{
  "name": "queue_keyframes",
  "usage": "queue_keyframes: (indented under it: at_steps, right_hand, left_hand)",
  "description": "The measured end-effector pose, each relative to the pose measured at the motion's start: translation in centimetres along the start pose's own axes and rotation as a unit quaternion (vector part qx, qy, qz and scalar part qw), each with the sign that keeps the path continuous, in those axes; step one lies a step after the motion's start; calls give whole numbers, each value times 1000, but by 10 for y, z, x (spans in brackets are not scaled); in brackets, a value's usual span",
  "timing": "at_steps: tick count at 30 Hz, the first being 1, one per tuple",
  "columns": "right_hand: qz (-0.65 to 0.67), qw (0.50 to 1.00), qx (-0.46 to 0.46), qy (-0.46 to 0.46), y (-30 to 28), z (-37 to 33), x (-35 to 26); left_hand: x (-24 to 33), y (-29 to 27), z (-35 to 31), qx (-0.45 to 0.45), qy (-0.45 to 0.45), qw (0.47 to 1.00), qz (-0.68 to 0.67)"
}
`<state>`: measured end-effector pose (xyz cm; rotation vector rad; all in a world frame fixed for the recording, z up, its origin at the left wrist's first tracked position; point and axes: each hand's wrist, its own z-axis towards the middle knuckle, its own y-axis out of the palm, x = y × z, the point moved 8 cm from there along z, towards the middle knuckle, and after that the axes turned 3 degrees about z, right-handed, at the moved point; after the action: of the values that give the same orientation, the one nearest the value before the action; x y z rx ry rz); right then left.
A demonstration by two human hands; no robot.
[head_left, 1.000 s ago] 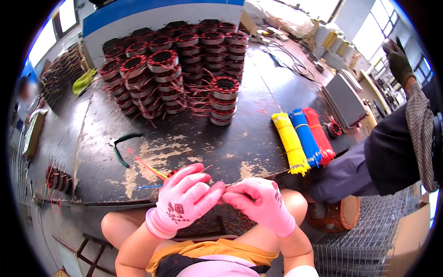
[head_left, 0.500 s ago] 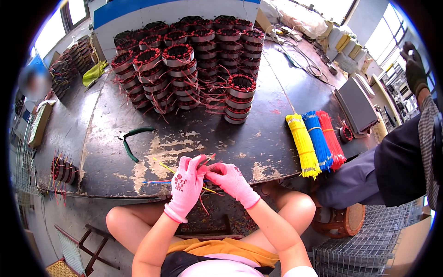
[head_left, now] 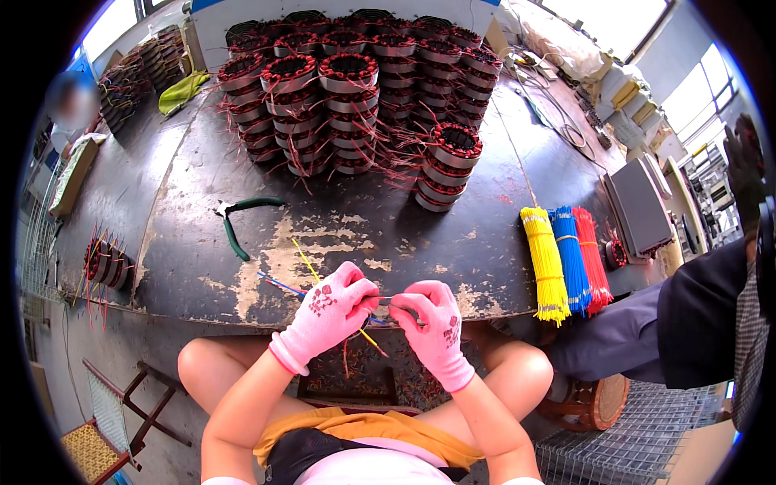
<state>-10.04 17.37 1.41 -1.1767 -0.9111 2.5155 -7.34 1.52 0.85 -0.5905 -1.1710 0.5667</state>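
Observation:
Both my hands wear pink gloves and meet over the table's near edge. My left hand [head_left: 323,311] is closed, with a yellow wire [head_left: 304,257] and a blue wire [head_left: 279,283] sticking out past it; yellow and reddish ends hang below. My right hand [head_left: 432,327] pinches the far end of a short thin strand [head_left: 385,298] that spans the small gap between my fingertips. Whatever else the left fingers cover is hidden. Beyond my left hand, green-handled pliers [head_left: 234,233] lie spread on the table.
Stacked motor stators [head_left: 347,105] with red windings fill the back, one shorter stack [head_left: 449,166] standing forward. Yellow [head_left: 546,267], blue [head_left: 571,263] and red [head_left: 592,263] wire bundles lie at right. A wired stator [head_left: 107,265] sits left. Another person's leg [head_left: 614,323] is close at right.
My hands have drawn slightly apart, showing a thin strand between them. The right hand has turned more upright. The whole view has shifted a little; the pliers and stacks keep their places on the table.

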Motion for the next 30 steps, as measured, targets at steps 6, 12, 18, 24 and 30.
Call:
queue_keyframes:
  at_steps: [6,12,18,24,30]
  right_hand:
    - [177,973,-97,112,18,8,21]
    - [181,969,-128,111,15,17,15]
    - [176,961,-185,105,13,27,13]
    - [298,869,-270,288,35,23,46]
    - [255,886,-246,300,33,20,58]
  left_hand:
    - [13,-5,4,-46,7,995,84]
    - [20,0,2,-9,29,988,153]
    - [14,7,-6,61,11,995,78]
    - [11,14,-7,85,31,992,85]
    - [9,17,-3,53,56,994,75]
